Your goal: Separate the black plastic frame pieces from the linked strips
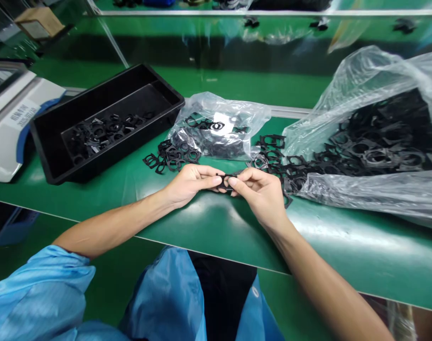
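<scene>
My left hand (pixel 190 183) and my right hand (pixel 260 192) meet over the green table (pixel 208 227), fingers pinched together on one small black plastic part (pixel 225 180) held between them. Just beyond my left hand lies a loose heap of black ring-shaped parts (pixel 171 156). More of the same parts (pixel 272 161) lie scattered beyond my right hand, spilling from a large clear bag (pixel 372 137).
A black tray (pixel 56 142) holding several black parts stands at the left. A smaller clear bag of parts (pixel 219 125) lies in the middle. A white machine (pixel 10 118) sits at the far left edge. My blue sleeve (pixel 41 293) shows at the bottom.
</scene>
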The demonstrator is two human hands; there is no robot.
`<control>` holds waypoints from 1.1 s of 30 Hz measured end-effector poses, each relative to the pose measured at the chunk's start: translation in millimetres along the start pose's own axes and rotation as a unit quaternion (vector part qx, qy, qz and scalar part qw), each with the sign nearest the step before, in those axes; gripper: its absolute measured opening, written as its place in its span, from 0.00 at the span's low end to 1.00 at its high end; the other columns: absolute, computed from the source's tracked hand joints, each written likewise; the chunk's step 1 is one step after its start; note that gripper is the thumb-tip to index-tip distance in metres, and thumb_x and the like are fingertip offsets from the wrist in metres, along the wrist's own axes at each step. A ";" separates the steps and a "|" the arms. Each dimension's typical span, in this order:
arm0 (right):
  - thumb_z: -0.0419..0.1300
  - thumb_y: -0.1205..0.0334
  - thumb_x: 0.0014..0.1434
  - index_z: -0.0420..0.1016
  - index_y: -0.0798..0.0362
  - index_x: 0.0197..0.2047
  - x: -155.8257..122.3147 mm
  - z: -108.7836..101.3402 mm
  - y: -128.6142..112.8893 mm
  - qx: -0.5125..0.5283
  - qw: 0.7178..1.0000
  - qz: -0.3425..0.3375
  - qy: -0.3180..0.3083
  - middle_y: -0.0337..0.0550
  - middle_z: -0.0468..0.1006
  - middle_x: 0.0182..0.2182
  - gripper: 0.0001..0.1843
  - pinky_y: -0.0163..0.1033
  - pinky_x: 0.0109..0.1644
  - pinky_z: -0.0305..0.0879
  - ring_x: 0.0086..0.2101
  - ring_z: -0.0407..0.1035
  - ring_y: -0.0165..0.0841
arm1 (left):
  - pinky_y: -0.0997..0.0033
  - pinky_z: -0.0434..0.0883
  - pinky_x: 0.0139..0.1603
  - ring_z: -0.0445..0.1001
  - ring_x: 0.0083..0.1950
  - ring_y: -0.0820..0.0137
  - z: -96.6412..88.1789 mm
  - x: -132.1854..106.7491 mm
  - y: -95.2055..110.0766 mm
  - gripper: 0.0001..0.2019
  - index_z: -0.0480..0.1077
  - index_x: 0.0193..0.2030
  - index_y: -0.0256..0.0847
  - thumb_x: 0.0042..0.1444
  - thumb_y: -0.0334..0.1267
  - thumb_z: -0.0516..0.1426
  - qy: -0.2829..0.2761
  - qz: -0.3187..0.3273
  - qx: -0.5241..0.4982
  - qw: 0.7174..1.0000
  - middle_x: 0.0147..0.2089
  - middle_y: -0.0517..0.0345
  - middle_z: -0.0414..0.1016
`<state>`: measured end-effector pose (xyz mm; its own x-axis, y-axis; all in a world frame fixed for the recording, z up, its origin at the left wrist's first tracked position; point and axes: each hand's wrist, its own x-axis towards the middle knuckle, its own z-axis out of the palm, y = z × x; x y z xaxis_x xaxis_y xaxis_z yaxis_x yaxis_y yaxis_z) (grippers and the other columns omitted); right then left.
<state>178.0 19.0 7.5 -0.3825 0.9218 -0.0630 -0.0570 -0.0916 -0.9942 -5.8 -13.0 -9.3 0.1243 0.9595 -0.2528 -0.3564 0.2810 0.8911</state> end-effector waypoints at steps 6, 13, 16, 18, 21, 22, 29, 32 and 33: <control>0.75 0.44 0.50 0.71 0.51 0.24 -3.3 2.3 2.0 -0.028 0.999 -0.038 0.023 0.36 0.74 0.22 0.23 0.35 0.29 0.69 0.23 0.69 0.28 | 0.67 0.81 0.40 0.83 0.32 0.67 5.0 -2.6 3.1 0.21 0.82 0.36 0.35 0.39 0.47 0.76 0.013 -0.009 -0.010 1.000 0.33 0.51 0.85; 0.74 0.41 0.49 0.73 0.51 0.24 -5.7 0.5 -12.3 -0.032 0.999 -0.038 -0.005 0.38 0.76 0.23 0.23 0.38 0.31 0.72 0.23 0.68 0.29 | 0.66 0.78 0.48 0.82 0.37 0.68 0.3 -2.7 9.7 0.16 0.82 0.33 0.37 0.42 0.45 0.75 -0.044 0.024 0.014 0.999 0.35 0.53 0.85; 0.73 0.40 0.50 0.73 0.50 0.24 -5.9 0.8 -13.9 -0.048 0.998 -0.047 -0.013 0.38 0.75 0.22 0.24 0.38 0.30 0.71 0.23 0.68 0.30 | 0.63 0.78 0.51 0.82 0.38 0.67 -3.7 -1.3 8.0 0.18 0.82 0.35 0.37 0.43 0.46 0.75 -0.068 0.008 0.007 0.998 0.36 0.52 0.85; 0.72 0.41 0.53 0.73 0.50 0.25 -6.8 1.4 -11.8 -0.076 0.995 -0.068 -0.002 0.38 0.75 0.23 0.22 0.38 0.32 0.71 0.24 0.68 0.30 | 0.62 0.78 0.51 0.83 0.39 0.66 -5.1 -0.4 5.5 0.18 0.82 0.36 0.37 0.42 0.47 0.75 -0.065 -0.003 -0.005 0.998 0.37 0.52 0.85; 0.69 0.48 0.58 0.71 0.50 0.26 -8.6 2.6 -5.5 -0.121 0.986 -0.108 0.030 0.38 0.74 0.25 0.19 0.38 0.33 0.70 0.26 0.68 0.31 | 0.62 0.80 0.48 0.83 0.38 0.67 -5.0 0.4 1.8 0.20 0.83 0.37 0.36 0.42 0.47 0.76 -0.036 -0.026 -0.018 0.999 0.37 0.51 0.85; 0.68 0.51 0.59 0.70 0.50 0.26 -8.9 3.0 -3.1 -0.134 0.983 -0.120 0.038 0.38 0.73 0.25 0.17 0.38 0.34 0.70 0.27 0.68 0.31 | 0.63 0.80 0.48 0.83 0.38 0.67 -4.6 0.5 0.9 0.20 0.83 0.37 0.36 0.41 0.47 0.76 -0.026 -0.034 -0.021 0.999 0.37 0.51 0.85; 0.66 0.57 0.60 0.68 0.49 0.26 -6.5 1.1 6.2 -0.177 0.973 -0.142 0.053 0.37 0.72 0.25 0.15 0.38 0.33 0.68 0.27 0.66 0.31 | 0.63 0.81 0.47 0.83 0.38 0.67 -1.1 -1.3 0.0 0.20 0.83 0.38 0.36 0.40 0.45 0.76 -0.002 -0.018 0.006 1.000 0.38 0.52 0.86; 0.66 0.59 0.60 0.68 0.50 0.26 -6.3 0.6 3.8 -0.156 0.977 -0.134 0.048 0.37 0.72 0.25 0.14 0.37 0.33 0.68 0.27 0.68 0.30 | 0.63 0.80 0.50 0.83 0.38 0.67 1.5 -3.0 2.9 0.18 0.83 0.38 0.36 0.41 0.41 0.76 0.001 0.012 0.020 1.000 0.38 0.51 0.86; 0.66 0.60 0.60 0.68 0.50 0.26 -6.5 0.7 2.7 -0.148 0.979 -0.132 0.046 0.37 0.72 0.25 0.14 0.37 0.33 0.68 0.27 0.68 0.30 | 0.64 0.80 0.49 0.83 0.38 0.67 2.5 -3.5 3.9 0.18 0.83 0.38 0.36 0.40 0.40 0.76 0.002 0.017 0.016 1.000 0.38 0.51 0.86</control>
<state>179.7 12.5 5.3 -0.3047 0.9302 0.2047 0.1319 0.2540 -0.9582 -5.3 -15.3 -4.0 0.1086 0.9684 -0.2245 -0.3312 0.2482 0.9103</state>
